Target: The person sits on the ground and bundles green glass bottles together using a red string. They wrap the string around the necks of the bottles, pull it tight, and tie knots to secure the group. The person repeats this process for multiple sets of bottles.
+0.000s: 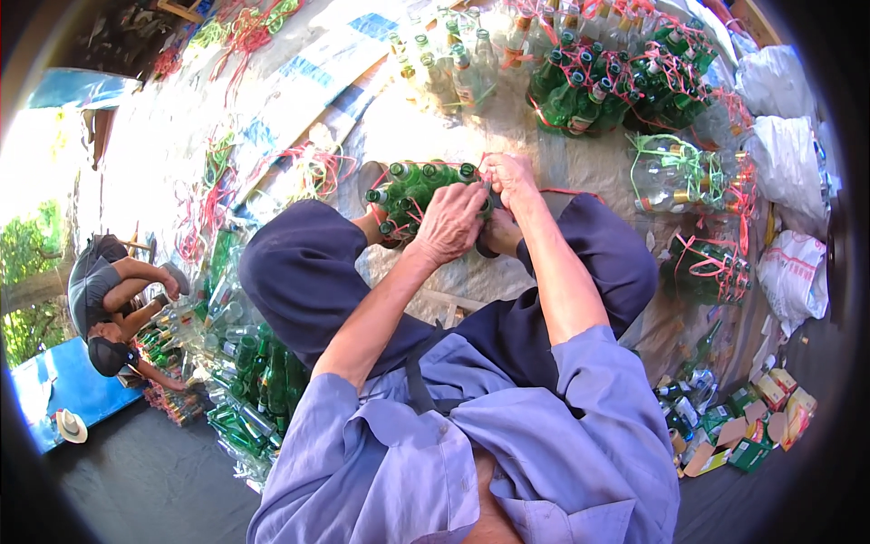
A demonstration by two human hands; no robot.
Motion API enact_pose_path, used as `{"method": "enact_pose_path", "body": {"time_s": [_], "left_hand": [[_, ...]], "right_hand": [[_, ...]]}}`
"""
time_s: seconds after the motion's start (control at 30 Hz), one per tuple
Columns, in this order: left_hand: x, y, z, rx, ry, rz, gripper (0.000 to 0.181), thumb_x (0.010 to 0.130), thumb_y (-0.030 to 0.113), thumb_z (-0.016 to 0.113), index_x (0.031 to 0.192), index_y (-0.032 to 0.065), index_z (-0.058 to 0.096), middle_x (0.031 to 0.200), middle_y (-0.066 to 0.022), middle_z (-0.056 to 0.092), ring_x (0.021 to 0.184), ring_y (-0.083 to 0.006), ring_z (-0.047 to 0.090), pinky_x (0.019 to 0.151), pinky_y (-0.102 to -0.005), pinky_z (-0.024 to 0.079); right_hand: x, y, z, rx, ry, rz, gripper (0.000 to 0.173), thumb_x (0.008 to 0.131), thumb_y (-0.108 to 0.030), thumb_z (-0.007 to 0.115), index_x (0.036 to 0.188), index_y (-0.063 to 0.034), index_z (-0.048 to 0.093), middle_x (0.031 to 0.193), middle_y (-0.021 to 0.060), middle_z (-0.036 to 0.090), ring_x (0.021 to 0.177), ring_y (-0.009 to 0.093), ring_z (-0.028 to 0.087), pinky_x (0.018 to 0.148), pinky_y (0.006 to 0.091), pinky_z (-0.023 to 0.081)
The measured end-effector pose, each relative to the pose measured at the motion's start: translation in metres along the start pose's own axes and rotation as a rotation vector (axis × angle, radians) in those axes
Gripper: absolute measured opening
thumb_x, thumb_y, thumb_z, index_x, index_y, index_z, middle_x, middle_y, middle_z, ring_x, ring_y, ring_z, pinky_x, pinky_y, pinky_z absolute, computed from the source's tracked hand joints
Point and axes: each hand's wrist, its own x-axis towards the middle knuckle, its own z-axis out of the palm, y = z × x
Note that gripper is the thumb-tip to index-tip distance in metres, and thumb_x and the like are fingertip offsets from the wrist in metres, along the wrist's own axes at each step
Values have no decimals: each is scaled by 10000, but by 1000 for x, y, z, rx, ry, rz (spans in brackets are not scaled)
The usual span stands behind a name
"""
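Note:
A cluster of green glass bottles [416,189] stands upright between my feet, with red plastic twine [574,192] running among the necks and off to the right. My left hand [450,221] bends over the right side of the cluster, its fingers meeting the twine beside the bottle necks. Just above and to the right, my right hand [506,175] is closed on the twine with its fingers curled. The fingertips of both hands are close together, and the strand between them is partly hidden.
Tied bundles of green bottles [584,88] and clear bottles [680,173] stand at the upper right, near white sacks [781,153]. Loose bottles [262,374] are heaped at the left, where another person [112,306] sits. Cardboard boxes [754,421] lie lower right; loose twine [312,166] lies upper left.

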Motion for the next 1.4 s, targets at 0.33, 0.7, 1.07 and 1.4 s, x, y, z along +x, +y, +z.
{"method": "enact_pose_path", "body": {"time_s": [0.33, 0.7, 1.07, 1.4], "left_hand": [[5, -15, 14, 104, -136, 23, 631, 725, 140, 635, 1341, 95, 511, 1328, -22, 518, 1123, -243, 484, 962, -422, 354], [5, -13, 28, 87, -8, -58, 606, 682, 108, 599, 1285, 122, 540, 1228, -7, 560, 1135, -233, 465, 1087, -577, 215], [3, -15, 30, 10, 5, -115, 521, 664, 97, 633, 1183, 137, 605, 1135, 17, 606, 1025, -208, 515, 1051, -545, 222], [-6, -14, 39, 3, 110, -134, 426, 728, 95, 603, 1150, 150, 605, 1139, 18, 599, 1004, -212, 517, 1018, -544, 257]], "right_hand": [[14, 6, -6, 220, 4, 104, 36, 782, -65, 619, 752, -51, 604, 562, -2, 522, 404, 82, 428, 348, 225, 262], [27, -2, -10, 299, 194, 191, 27, 781, -9, 608, 796, -31, 610, 585, -17, 485, 391, 58, 386, 331, 203, 257], [22, -11, -12, 384, 242, 192, 110, 832, -71, 647, 745, -58, 582, 553, 5, 499, 375, 82, 406, 321, 205, 310], [-9, -48, -12, -1092, 7, -454, 317, 666, -241, 726, 782, 49, 674, 740, 240, 665, 652, 343, 683, 597, 419, 516]]}}
